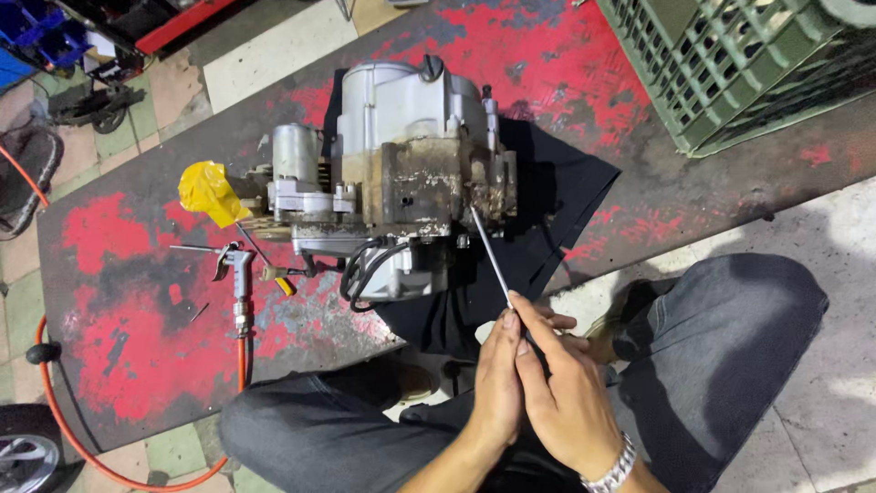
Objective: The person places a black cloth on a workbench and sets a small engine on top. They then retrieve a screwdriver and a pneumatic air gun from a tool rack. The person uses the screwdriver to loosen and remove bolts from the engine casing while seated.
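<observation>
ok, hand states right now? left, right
Left hand: closed on the screwdriver, tip at the engine.
Right hand: closed over the same screwdriver's handle, against the left hand.

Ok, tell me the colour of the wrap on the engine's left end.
Yellow wrap, clearest in the head view.

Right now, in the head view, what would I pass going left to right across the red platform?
Orange hose → yellow wrap → air blow gun → engine → screwdriver shaft held in both hands, left hand and right hand → green crate.
</observation>
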